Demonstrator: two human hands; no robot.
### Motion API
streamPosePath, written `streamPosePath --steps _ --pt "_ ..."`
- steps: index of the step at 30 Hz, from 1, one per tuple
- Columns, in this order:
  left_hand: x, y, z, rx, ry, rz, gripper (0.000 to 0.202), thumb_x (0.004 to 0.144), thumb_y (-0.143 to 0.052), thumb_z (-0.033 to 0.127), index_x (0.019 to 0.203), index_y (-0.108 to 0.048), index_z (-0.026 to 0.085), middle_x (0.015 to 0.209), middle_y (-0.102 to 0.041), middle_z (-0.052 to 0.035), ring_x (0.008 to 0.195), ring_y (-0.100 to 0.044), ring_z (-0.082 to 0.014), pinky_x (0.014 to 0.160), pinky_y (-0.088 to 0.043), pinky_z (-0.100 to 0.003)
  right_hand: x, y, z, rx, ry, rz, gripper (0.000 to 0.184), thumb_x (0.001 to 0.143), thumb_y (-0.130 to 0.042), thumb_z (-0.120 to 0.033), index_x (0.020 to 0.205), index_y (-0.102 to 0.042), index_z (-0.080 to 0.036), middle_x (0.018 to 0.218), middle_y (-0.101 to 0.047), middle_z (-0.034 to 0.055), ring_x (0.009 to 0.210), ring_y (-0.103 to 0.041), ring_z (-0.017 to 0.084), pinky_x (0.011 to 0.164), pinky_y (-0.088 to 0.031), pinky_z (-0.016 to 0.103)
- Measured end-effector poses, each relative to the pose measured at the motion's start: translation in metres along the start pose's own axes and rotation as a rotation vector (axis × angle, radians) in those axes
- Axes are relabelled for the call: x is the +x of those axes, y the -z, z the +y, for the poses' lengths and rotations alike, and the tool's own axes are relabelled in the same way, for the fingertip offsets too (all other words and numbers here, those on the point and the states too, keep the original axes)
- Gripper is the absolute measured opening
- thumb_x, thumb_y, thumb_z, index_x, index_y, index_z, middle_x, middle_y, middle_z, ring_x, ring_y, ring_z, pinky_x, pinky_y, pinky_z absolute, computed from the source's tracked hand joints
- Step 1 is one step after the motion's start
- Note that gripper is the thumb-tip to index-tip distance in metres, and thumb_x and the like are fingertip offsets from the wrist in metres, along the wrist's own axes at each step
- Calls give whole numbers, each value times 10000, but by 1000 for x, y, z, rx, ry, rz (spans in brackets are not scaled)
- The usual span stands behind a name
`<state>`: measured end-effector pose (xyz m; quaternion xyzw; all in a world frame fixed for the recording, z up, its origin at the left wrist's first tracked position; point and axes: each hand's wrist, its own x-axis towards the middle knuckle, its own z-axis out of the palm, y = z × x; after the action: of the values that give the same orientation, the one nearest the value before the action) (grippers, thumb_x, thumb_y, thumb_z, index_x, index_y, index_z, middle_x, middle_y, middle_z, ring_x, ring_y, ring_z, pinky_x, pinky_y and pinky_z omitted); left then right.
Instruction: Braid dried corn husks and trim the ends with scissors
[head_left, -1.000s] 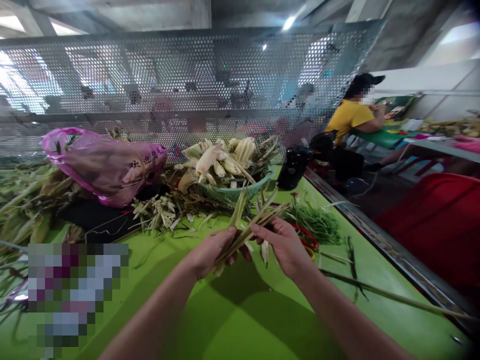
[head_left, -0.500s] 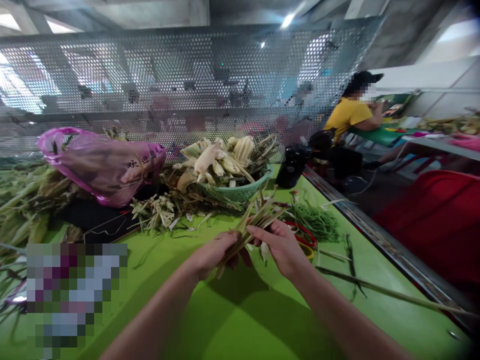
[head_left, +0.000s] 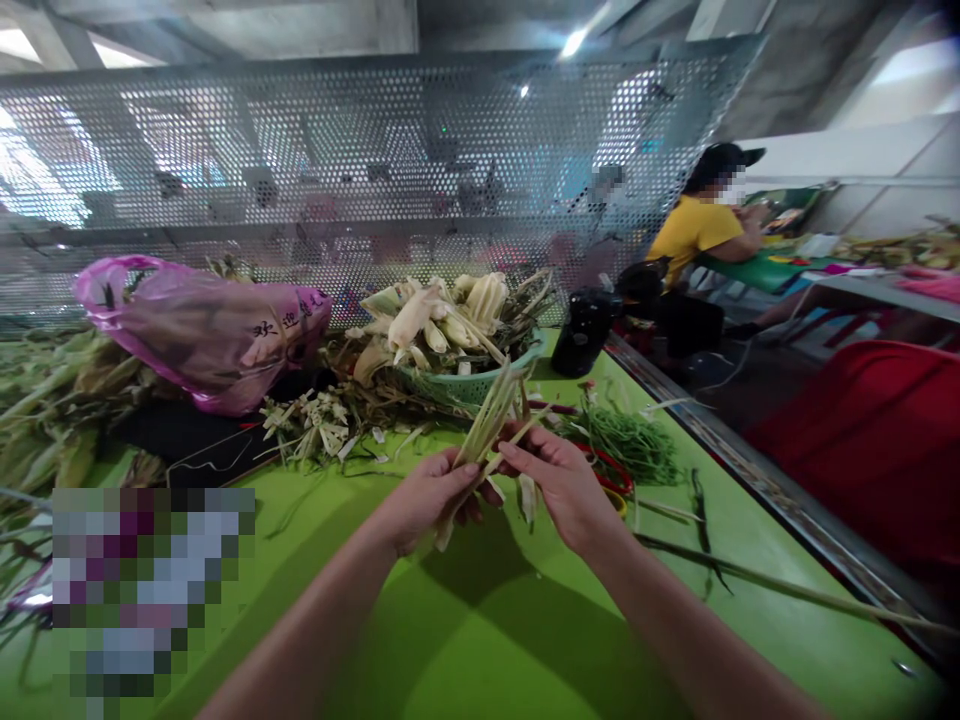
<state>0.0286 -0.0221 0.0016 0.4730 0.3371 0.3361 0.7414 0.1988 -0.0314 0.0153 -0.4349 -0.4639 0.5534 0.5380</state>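
Over a bright green table, both my hands hold one bundle of pale green leaf strips. My left hand is closed around the bundle's lower end. My right hand pinches the strips a little higher, fingers closed on them. The strips fan upward and away from me, pointing at a teal basket heaped with pale husks just behind.
A pink plastic bag lies at the back left beside piles of leaves. Green strands, red bands and a long stalk lie to the right. A black object stands by the perforated metal screen. A person in yellow sits at the far right.
The bundle has swung from pointing right to standing more upright. My hands have shifted slightly closer together on it.
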Motion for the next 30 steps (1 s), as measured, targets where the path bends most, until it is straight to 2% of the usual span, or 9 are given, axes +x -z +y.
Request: streamPosePath --steps 4,7,11,14,17,20,23,26,30 --pt "2 2 -2 -18 43 73 290 823 -622 392 968 -574 146 820 -700 -77 701 -654 -153 664 -477 -273 1 7 -3 -22 30 81 277 726 -731 -323 971 -709 -196 738 -625 8 618 -528 122 604 -440 266" --pt "3 7 -1 32 8 151 246 838 -596 371 936 -582 146 883 -707 -91 770 -649 -154 666 -463 -259 5 20 -11 -18 116 193 217 735 -701 -318 916 -713 -199 756 -604 6 597 -498 114 561 -409 255" --pt "1 11 6 96 -55 249 240 846 -577 356 970 -596 151 849 -688 -46 571 -507 -64 534 -351 -197 17 37 -14 -122 178 355 256 754 -654 -352 955 -710 -205 696 -557 -12 532 -401 105 486 -323 246" --pt "-2 11 9 105 -27 243 242 855 -562 354 969 -610 147 767 -651 -10 497 -393 -40 485 -263 -188 30 45 -6 -213 92 333 338 723 -664 -399 981 -687 -181 649 -533 -26 536 -427 118 511 -353 256" --pt "-3 10 9 106 -15 199 281 858 -551 392 980 -620 149 757 -641 -8 482 -358 -37 473 -226 -192 41 52 5 -295 80 300 476 671 -698 -400 1076 -616 -164 723 -571 -13 615 -511 152 566 -411 276" --pt "-2 11 6 102 -34 193 310 854 -549 420 980 -627 148 748 -633 -9 472 -337 -37 469 -208 -199 43 60 8 -529 142 332 508 694 -675 -403 1127 -559 -164 848 -606 22 650 -546 164 598 -436 290" --pt "-2 11 6 101 -48 199 314 846 -558 419 978 -625 142 745 -626 -11 470 -331 -36 465 -197 -200 37 60 4 -961 113 315 425 802 -579 -463 1125 -560 -187 830 -637 35 645 -577 184 618 -418 307" --pt "-2 11 8 106 -46 196 308 848 -560 406 981 -621 136 751 -627 -16 476 -338 -36 462 -199 -194 31 48 4 -1340 19 280 507 832 -528 -554 1199 -530 -204 870 -672 84 725 -629 256 616 -402 331" --pt "-3 12 9 98 -56 199 293 849 -562 397 969 -623 136 732 -622 -14 468 -336 -33 452 -197 -186 32 31 14 -1534 30 280 626 776 -603 -560 1271 -473 -199 1148 -621 181 861 -650 341 642 -418 369"
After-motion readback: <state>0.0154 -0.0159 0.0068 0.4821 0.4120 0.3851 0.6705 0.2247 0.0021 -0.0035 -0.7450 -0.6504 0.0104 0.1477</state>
